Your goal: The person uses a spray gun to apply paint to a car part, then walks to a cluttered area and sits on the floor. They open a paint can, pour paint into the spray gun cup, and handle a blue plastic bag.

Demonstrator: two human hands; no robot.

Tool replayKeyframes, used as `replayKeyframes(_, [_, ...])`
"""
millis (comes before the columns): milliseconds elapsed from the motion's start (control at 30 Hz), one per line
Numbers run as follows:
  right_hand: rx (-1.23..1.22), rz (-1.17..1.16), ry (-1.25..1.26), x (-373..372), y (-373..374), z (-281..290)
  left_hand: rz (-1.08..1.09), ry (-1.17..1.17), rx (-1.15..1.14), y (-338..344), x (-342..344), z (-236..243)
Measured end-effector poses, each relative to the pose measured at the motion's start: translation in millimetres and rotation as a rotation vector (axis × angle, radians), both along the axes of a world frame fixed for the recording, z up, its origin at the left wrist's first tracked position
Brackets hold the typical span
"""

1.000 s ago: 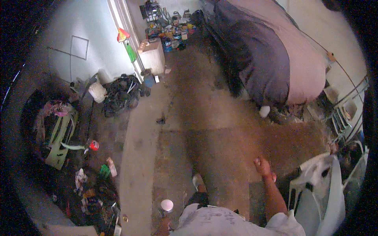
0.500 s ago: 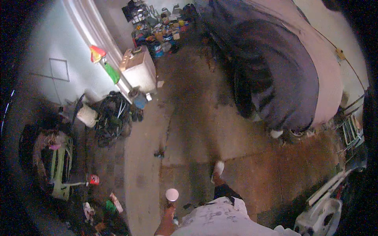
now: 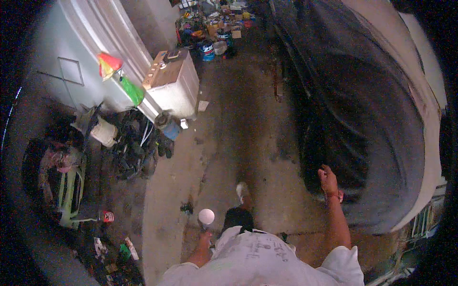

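My left hand (image 3: 204,238) is closed on a light, round-topped object (image 3: 206,217) with a greyish lower part; I cannot make out exactly what it is. My right hand (image 3: 327,180) is out beside the large dark fabric cover (image 3: 377,109), its fingers curled; whether they hold anything small is unclear, and so is any contact with the fabric. One white shoe (image 3: 241,192) shows on the worn concrete floor (image 3: 234,124) below me.
At the left stand a white appliance (image 3: 171,100), a pale bucket (image 3: 102,131), a blue container (image 3: 168,129), a dark tangled pile (image 3: 133,152) and a green panel (image 3: 71,195). Bright bags (image 3: 131,90) hang by the doorway. Mixed clutter (image 3: 217,24) fills the far end.
I have walked forward; the covered bulk and the appliance are nearer. My right hand, out of sight half a second ago, has swung up beside the cover. The round object stays in my left hand.
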State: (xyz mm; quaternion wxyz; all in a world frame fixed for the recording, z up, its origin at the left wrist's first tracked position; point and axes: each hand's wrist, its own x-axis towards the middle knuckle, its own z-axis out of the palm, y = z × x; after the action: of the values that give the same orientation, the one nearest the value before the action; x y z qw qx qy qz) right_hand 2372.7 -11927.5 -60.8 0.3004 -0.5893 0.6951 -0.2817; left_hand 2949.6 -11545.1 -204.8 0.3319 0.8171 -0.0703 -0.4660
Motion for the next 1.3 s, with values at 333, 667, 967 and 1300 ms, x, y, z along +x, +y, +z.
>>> replayKeyframes(333, [0.646, -0.033, 0.081, 43.2, -23.4, -102.3, -0.045, 0.022, -0.007, -369.7, 25.5, -23.2])
replayKeyframes(667, [0.837, -0.255, 0.13, 21.2, -292.4, -116.5, -0.119, -0.06, -0.003, -698.9, 68.4, -50.9])
replayKeyframes(967, [0.327, -0.133, 0.093, 34.9, -754.0, -83.8, -0.002, 0.013, -0.012, -940.9, 45.9, -10.6])
replayKeyframes(1300, [0.169, 0.025, 0.036, 185.3, -1160.8, -65.4, 0.081, 0.022, 0.008, -1259.5, 122.4, -42.9])
